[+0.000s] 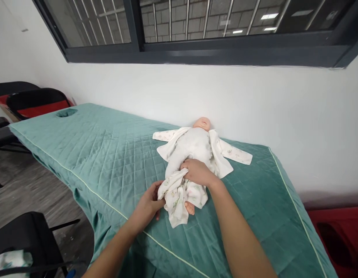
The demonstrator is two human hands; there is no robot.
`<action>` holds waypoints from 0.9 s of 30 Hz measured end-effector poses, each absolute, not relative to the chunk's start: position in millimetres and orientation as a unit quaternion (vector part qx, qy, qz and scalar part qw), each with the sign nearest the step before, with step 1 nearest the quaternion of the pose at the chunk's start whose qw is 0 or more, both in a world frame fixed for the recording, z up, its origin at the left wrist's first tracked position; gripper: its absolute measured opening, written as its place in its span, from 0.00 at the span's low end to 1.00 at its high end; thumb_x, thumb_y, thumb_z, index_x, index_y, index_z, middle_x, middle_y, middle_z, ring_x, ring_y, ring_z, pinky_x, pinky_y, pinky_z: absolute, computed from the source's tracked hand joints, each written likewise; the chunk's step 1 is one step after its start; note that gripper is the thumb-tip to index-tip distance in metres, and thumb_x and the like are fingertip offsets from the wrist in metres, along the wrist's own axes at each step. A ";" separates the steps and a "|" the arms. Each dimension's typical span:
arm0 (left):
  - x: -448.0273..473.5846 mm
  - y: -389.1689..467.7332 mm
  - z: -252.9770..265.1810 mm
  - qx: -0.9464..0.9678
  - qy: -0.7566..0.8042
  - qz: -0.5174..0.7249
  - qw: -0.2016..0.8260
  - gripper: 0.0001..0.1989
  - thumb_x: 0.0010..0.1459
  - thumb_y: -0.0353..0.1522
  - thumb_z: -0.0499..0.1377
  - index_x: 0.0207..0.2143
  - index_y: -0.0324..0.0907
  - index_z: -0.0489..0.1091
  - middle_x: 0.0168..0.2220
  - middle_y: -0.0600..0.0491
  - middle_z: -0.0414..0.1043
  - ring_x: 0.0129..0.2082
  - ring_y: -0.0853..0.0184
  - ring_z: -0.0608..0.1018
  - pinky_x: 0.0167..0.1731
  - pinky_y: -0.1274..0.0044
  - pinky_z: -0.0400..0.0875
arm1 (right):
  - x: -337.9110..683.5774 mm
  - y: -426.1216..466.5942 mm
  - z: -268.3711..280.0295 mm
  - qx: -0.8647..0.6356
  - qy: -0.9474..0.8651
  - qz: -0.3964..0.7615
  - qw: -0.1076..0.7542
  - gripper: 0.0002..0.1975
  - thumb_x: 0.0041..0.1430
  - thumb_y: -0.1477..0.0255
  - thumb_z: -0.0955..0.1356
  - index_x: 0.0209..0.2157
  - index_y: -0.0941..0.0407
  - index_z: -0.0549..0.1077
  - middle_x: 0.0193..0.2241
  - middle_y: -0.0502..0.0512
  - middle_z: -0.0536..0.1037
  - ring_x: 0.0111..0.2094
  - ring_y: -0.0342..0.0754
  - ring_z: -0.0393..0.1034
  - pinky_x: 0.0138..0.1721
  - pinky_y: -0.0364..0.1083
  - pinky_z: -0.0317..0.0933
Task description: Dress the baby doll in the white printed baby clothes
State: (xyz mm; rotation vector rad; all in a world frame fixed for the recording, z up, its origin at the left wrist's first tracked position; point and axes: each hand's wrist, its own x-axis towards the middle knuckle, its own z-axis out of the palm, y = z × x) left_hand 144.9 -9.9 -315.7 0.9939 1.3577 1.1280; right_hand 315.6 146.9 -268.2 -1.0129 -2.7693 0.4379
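A baby doll [193, 143] lies on its back on the green quilted bed cover, its head toward the wall. An open white printed baby jacket [236, 152] is spread under its cloth body with both sleeves out. Printed baby trousers [177, 197] are bunched over the doll's legs, and one foot [189, 207] shows at the lower end. My left hand [151, 200] grips the left edge of the trousers, fingers partly behind the cloth. Higher up, my right hand [197, 172] pinches the trousers' upper part, its fingertips against the doll's leg.
The bed [109, 154] carries a green cover with a face hole [67, 112] at the far left. A white wall and a barred window [196, 50] rise behind. Black chairs [25, 239] stand left; a red object [341, 231] sits low at right.
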 end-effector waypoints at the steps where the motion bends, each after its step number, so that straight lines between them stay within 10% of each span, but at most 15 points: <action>1: 145.5 -8.4 -318.2 0.417 0.569 0.482 0.520 0.29 0.50 0.31 0.62 0.56 0.42 0.62 0.37 0.53 0.72 0.24 0.71 0.69 0.14 0.82 0.63 | 316.1 147.3 -267.9 -0.338 -0.925 0.153 0.084 0.06 0.59 0.73 0.67 0.31 0.55 0.78 0.36 0.53 0.81 0.38 0.47 0.72 0.33 0.42 0.53; 10: 136.1 12.6 -334.7 0.482 0.604 0.527 0.354 0.16 0.53 0.30 0.61 0.46 0.42 0.70 0.40 0.52 0.76 0.37 0.64 0.76 0.37 0.74 0.69 | 318.1 150.9 -268.6 -0.335 -0.919 0.188 0.092 0.06 0.58 0.72 0.67 0.31 0.54 0.78 0.36 0.52 0.80 0.38 0.47 0.71 0.35 0.42 0.55; 27: 118.6 59.7 -327.1 0.564 0.604 0.514 0.229 0.10 0.57 0.30 0.58 0.42 0.41 0.72 0.38 0.50 0.77 0.37 0.61 0.75 0.39 0.72 0.67 | 315.7 148.6 -269.8 -0.336 -0.915 0.196 0.109 0.17 0.64 0.57 0.66 0.30 0.54 0.78 0.34 0.52 0.81 0.37 0.49 0.72 0.33 0.44 0.54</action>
